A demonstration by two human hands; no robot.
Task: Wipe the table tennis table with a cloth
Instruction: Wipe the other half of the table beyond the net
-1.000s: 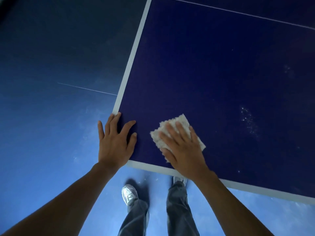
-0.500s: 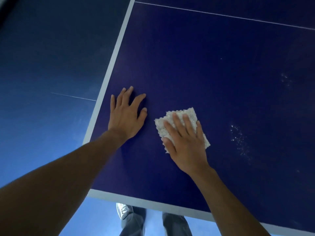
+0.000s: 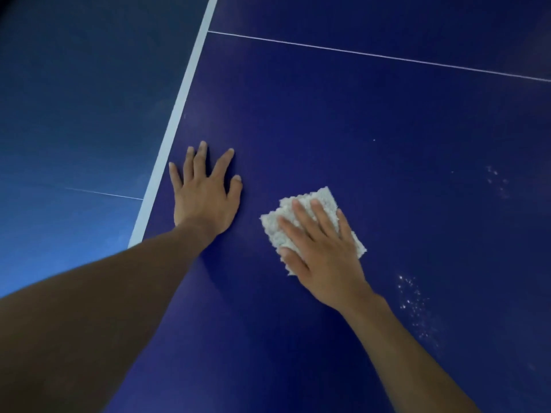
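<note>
The dark blue table tennis table (image 3: 343,120) fills most of the view, with a white band along its left edge (image 3: 179,108) and a thin white centre line (image 3: 372,55) across the far part. A folded white cloth (image 3: 323,195) lies flat on the table. My right hand (image 3: 323,254) presses on the cloth with straight fingers and covers its middle. My left hand (image 3: 205,192) rests flat on the bare table, fingers spread, just inside the left edge and a short way left of the cloth.
White dust specks (image 3: 417,308) lie on the table to the right of my right hand, and fainter specks (image 3: 496,180) lie farther right. Blue floor (image 3: 74,114) with a thin white line lies beyond the table's left edge.
Both hands and the cloth have moved farther onto the table, away from its near edge. The near edge and my feet have dropped out of view.
</note>
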